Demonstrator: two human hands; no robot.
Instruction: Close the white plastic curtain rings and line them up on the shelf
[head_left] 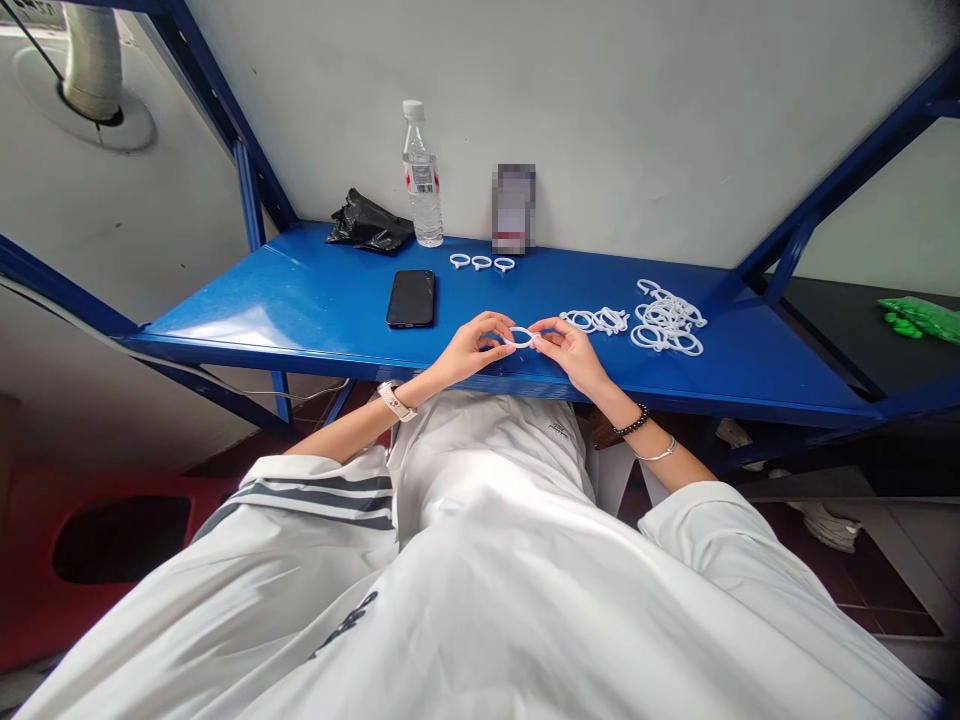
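Between my hands, just above the front edge of the blue table, is a white plastic ring. My left hand pinches its left side between thumb and fingers. On the opposite side, the fingertips of my right hand are closed on the ring, hiding part of it. Three similar white rings lie in a row farther back. To the right of my right hand, a small group of white rings lies beside a larger tangled pile of white rings.
A black phone lies flat on the left of the table. Behind it are a crumpled black plastic bag and a water bottle. A second phone leans on the wall. Blue frame posts flank the table.
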